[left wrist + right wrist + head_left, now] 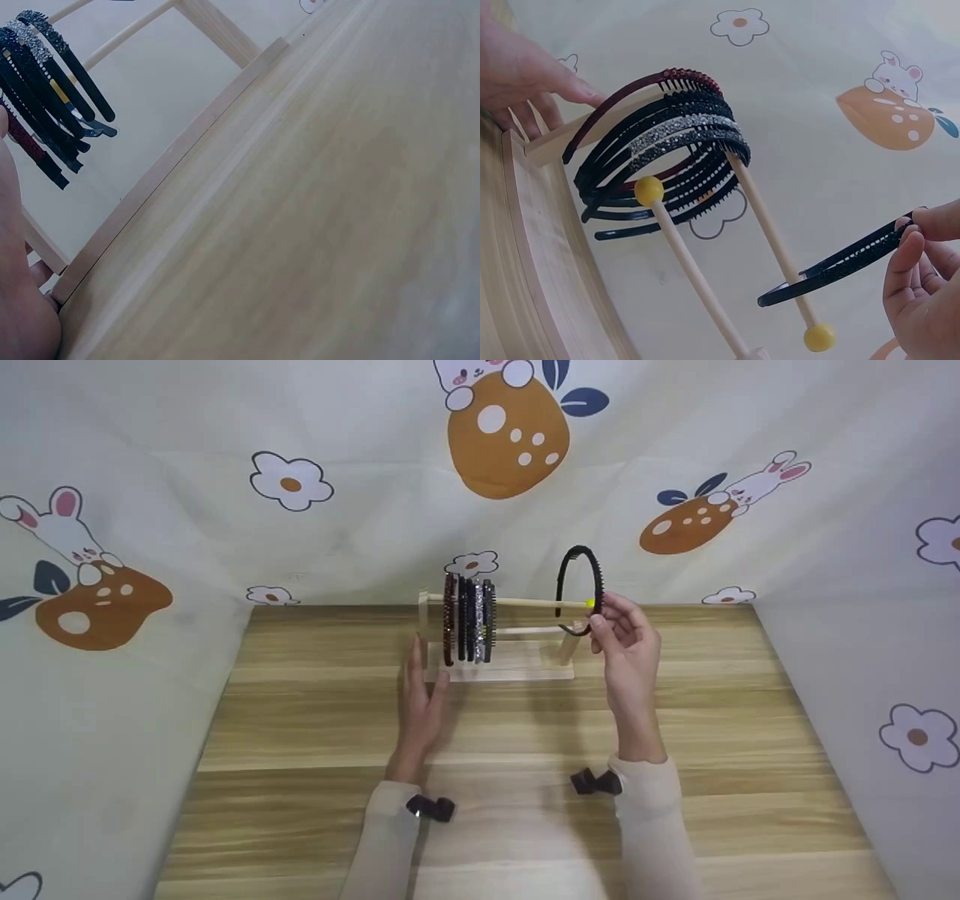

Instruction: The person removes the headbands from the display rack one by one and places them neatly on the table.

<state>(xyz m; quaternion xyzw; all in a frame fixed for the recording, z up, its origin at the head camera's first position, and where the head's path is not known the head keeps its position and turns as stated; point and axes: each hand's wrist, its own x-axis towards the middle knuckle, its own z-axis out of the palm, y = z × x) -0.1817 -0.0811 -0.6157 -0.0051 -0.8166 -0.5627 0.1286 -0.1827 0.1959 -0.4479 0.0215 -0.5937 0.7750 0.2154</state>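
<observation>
A wooden rack (517, 671) with two rods stands on the table. Several dark, red and silvery toothed headbands (470, 619) hang together at its left end. My left hand (422, 709) holds the rack's left end, thumb and fingers on either side of it. On the right, my right hand (628, 649) pinches a black toothed headband (579, 551) by its side. In the right wrist view this headband (832, 271) reaches across one rod near its yellow end ball (820, 337), its open ends towards the rack. The second rod also has a yellow ball (649, 191).
The wood-grain table (495, 780) runs up to a pale cloth (360, 532) printed with rabbits and flowers, which closes the back and sides. A black wrist camera (431, 808) sits on each cream sleeve.
</observation>
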